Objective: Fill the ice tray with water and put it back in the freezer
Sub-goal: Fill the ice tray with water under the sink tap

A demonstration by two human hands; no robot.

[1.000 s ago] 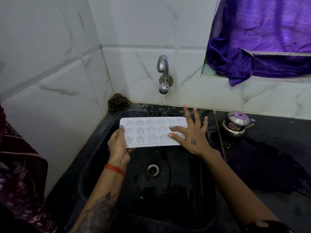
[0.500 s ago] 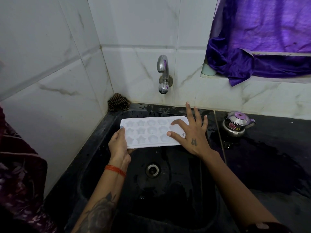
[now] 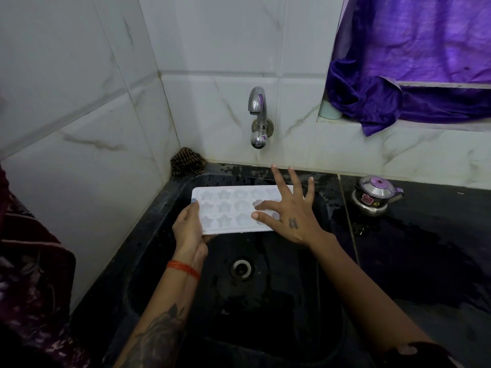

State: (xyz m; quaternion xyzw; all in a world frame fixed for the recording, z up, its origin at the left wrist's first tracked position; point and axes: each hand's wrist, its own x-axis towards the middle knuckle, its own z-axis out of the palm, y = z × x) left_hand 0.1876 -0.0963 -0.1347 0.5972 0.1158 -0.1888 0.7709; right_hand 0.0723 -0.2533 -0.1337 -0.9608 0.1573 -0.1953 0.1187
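A white ice tray (image 3: 233, 208) with star and flower shaped cells is held level over the black sink (image 3: 265, 301), below the chrome tap (image 3: 258, 118). My left hand (image 3: 190, 229) grips the tray's left end, thumb on top. My right hand (image 3: 289, 211) lies over the tray's right end with fingers spread and straight, thumb and forefinger touching the cells. No water runs from the tap. Whether the cells hold water I cannot tell.
A small steel kettle with a purple lid (image 3: 374, 195) stands on the wet black counter at right. A dark scrub cloth (image 3: 187, 160) sits in the back left corner. A purple cloth (image 3: 414, 62) hangs over the ledge beside a pale cup (image 3: 328, 111). Tiled walls close off left and back.
My right hand has slid a little left across the tray's right end, with fingers spread wider. The tray and my left hand have stayed almost still.
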